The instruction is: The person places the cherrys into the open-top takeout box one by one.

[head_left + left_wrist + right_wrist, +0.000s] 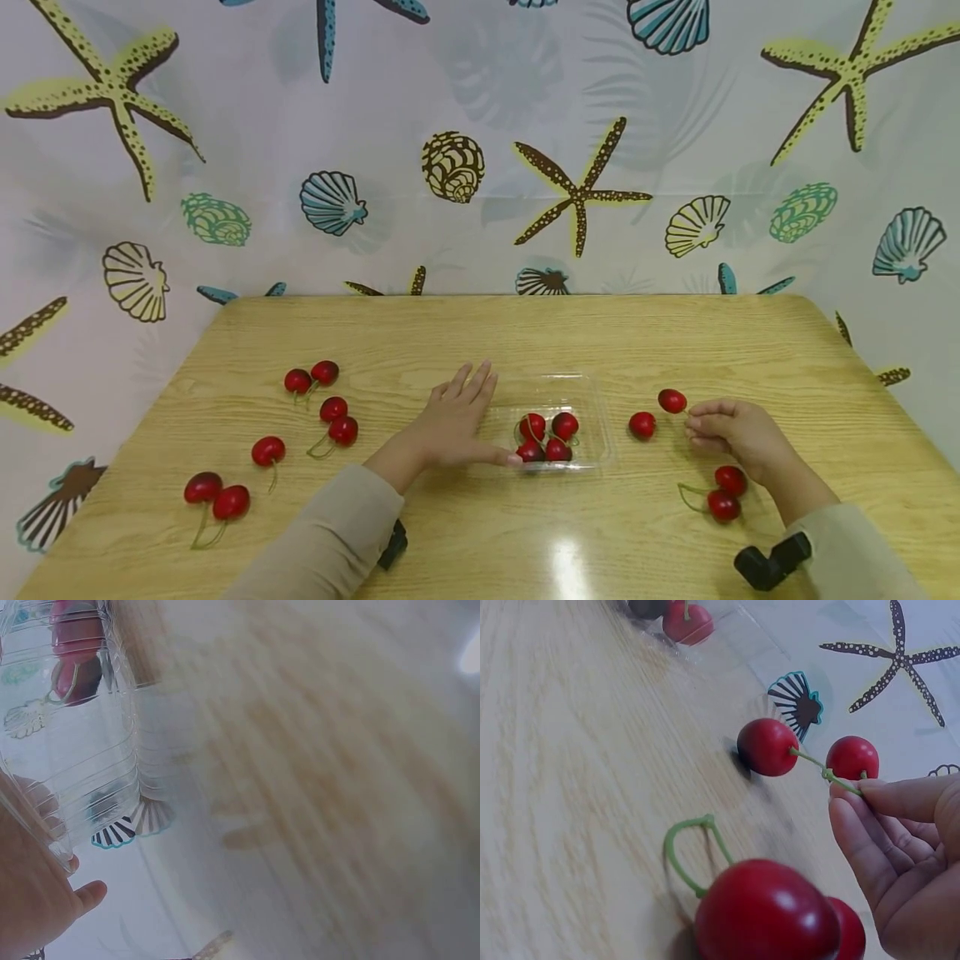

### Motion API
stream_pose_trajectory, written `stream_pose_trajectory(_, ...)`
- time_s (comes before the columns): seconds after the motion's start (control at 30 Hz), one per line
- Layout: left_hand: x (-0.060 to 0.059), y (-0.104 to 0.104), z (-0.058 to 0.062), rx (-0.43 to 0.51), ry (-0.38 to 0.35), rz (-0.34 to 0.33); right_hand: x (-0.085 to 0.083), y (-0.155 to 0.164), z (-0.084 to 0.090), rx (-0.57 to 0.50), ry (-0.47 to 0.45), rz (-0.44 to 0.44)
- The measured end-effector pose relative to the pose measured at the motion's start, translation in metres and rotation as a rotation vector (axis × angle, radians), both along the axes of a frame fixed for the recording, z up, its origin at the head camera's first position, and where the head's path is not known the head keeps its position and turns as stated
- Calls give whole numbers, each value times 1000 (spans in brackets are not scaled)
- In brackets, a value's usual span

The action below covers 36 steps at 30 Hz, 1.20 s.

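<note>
The cherry pair [657, 413] is lying on the wooden table [525, 333] just right of the clear plastic tray [592, 400], its two red fruits joined by a green stem. The right hand [731, 433] is pinching the end of that stem between thumb and forefinger, with the other fingers curling loosely beneath; in the right wrist view the stem [826, 771] is running from the nearer cherry [768, 747] past the farther one [852, 757] into the fingertips [870, 791]. Another pair of cherries [726, 493] is sitting right of the tray too, just beside the right wrist and nearer the person.

The left hand [457, 421] is lying flat with its fingers spread, pressing against the tray's left side, the thumb reaching along its near edge. Inside the tray, four cherries [546, 437] are clustering together. The left wrist view is showing the tray's ribbed clear wall [90, 750] blurred, with something red behind it.

Well to the left of the tray, several more cherries [322, 400] are lying scattered on the table, some paired on stems.
</note>
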<state>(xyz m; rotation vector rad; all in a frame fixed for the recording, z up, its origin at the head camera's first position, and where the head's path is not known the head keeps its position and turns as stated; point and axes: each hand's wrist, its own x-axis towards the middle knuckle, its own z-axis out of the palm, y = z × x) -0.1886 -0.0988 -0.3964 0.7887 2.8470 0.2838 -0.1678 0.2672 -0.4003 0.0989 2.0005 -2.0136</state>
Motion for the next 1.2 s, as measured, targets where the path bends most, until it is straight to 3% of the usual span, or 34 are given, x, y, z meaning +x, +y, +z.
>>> stream_pose_trajectory(0.27, -1, 1, 2, -3, 4, -7, 0, -8, 7, -24, 38, -24)
stream_pose_trajectory(0.57, 0, 1, 1, -14, 4, -2, 4, -17, 16, -151, 46, -31)
stream_pose_trajectory(1.03, 0, 1, -1, -25, 9, -3, 4, -34, 28, -202, 73, -62)
stream_pose_trajectory(1.2, -1, 1, -1, -23, 5, -2, 5, -40, 31, -269, 74, -72)
